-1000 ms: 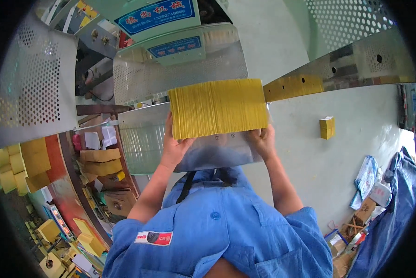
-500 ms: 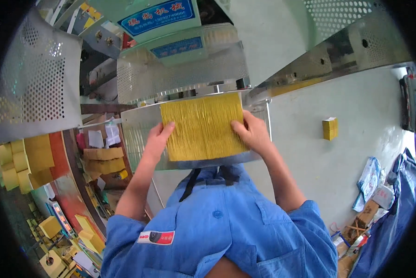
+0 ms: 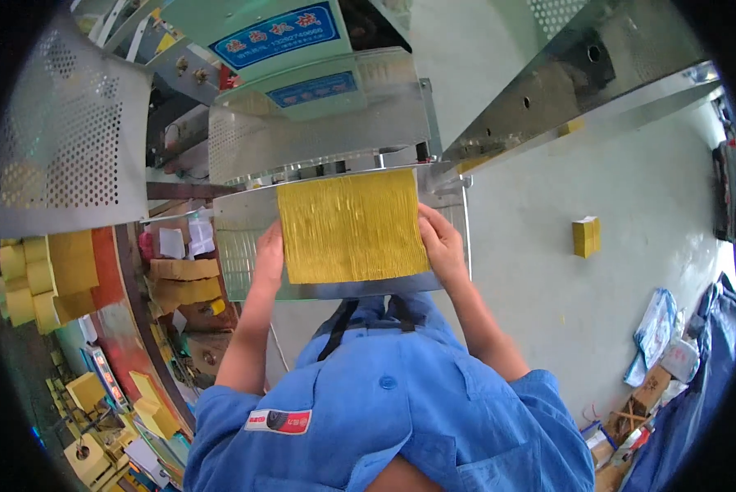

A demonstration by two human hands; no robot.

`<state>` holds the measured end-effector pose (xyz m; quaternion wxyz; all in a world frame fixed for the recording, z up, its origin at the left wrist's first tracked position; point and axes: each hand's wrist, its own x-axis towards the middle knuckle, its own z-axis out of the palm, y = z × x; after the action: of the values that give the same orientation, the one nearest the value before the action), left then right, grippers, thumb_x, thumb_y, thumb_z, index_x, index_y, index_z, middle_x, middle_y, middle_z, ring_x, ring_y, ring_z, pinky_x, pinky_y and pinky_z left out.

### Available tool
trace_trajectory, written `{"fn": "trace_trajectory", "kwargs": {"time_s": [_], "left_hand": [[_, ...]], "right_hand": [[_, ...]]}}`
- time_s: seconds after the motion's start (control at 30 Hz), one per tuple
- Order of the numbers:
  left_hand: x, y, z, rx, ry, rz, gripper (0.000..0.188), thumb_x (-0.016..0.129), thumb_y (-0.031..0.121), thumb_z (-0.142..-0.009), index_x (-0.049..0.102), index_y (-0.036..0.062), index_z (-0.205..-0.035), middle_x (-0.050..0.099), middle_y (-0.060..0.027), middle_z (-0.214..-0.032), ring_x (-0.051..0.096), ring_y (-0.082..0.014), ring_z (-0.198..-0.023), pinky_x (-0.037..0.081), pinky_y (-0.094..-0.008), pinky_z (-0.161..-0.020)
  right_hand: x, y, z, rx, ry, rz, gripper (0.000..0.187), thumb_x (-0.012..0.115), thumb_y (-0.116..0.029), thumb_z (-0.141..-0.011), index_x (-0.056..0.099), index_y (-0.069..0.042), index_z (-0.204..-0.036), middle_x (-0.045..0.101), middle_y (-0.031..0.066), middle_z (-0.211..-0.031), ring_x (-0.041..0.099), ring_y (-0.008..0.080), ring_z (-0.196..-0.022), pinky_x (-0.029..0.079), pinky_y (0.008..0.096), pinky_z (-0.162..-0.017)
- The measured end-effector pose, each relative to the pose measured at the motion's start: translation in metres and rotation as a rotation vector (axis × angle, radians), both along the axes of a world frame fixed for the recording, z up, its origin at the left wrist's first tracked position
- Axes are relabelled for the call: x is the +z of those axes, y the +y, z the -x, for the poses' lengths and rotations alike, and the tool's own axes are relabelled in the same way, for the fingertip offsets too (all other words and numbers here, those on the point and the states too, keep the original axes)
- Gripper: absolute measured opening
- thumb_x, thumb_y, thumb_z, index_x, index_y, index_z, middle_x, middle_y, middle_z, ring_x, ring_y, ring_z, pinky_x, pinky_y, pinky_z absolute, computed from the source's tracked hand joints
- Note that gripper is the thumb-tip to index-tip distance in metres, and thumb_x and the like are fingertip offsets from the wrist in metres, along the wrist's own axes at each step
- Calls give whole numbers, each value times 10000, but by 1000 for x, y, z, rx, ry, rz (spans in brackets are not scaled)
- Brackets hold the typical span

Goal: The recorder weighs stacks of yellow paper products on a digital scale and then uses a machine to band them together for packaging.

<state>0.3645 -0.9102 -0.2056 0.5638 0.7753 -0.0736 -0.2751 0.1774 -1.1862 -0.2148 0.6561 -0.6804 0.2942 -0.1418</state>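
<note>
A thick stack of yellow paper sheets [image 3: 352,225], its layered edges showing as fine ridges, lies on a shiny metal tray [image 3: 446,283] at the front of a machine. My left hand [image 3: 270,252] presses against the left side of the stack, its fingers partly hidden by the paper. On the opposite side, my right hand [image 3: 442,246] grips the right edge with fingers bent and thumb along the side. The far edge of the stack meets the slot below the machine's metal cover [image 3: 319,119].
A perforated metal panel [image 3: 65,139] stands at left, and a long metal beam [image 3: 565,90] slants across the upper right. Yellow blocks [image 3: 28,279] sit at far left. One small yellow bundle [image 3: 585,238] rests on the floor at right, near a blue tarp [image 3: 700,385].
Both thumbs have come off the top of the stack, and my hands now flank its sides. The view has shifted slightly; the stack remains at the machine's front.
</note>
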Motion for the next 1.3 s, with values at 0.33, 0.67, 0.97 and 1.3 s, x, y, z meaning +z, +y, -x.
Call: {"fn": "trace_trajectory", "kwargs": {"time_s": [0.33, 0.67, 0.97, 1.3], "left_hand": [[-10, -33, 32, 367, 553, 676, 502, 430, 429, -1030, 508, 52, -1351, 602, -92, -1247, 590, -225, -1128, 478, -378, -957], [-11, -78, 0, 222, 356, 798, 536, 456, 403, -1016, 411, 75, -1437, 501, -76, -1390, 486, -208, -1275, 395, -368, -1062], [8, -94, -64, 136, 351, 730, 571, 546, 357, -982, 392, 72, -1453, 524, -74, -1354, 492, -168, -1260, 405, -310, -1036], [14, -88, -41, 136, 222, 740, 699, 573, 280, -933, 281, 33, -1518, 414, -99, -1473, 374, -210, -1369, 288, -362, -1134]], "right_hand": [[16, 27, -9, -173, -359, -542, 455, 437, -205, -1027, 445, 35, -1414, 480, 111, -1430, 450, 206, -1309, 323, 340, -1115], [17, 1, -65, -110, -370, -478, 605, 491, -358, -992, 386, 20, -1451, 465, 130, -1442, 433, 241, -1335, 328, 375, -1117], [21, -12, -113, -140, -426, -458, 728, 539, -471, -927, 365, -6, -1459, 469, 112, -1420, 418, 233, -1335, 337, 384, -1106], [6, -19, -111, -68, -430, -481, 697, 518, -454, -936, 372, -11, -1455, 461, 109, -1424, 413, 239, -1338, 311, 382, -1118]]}}
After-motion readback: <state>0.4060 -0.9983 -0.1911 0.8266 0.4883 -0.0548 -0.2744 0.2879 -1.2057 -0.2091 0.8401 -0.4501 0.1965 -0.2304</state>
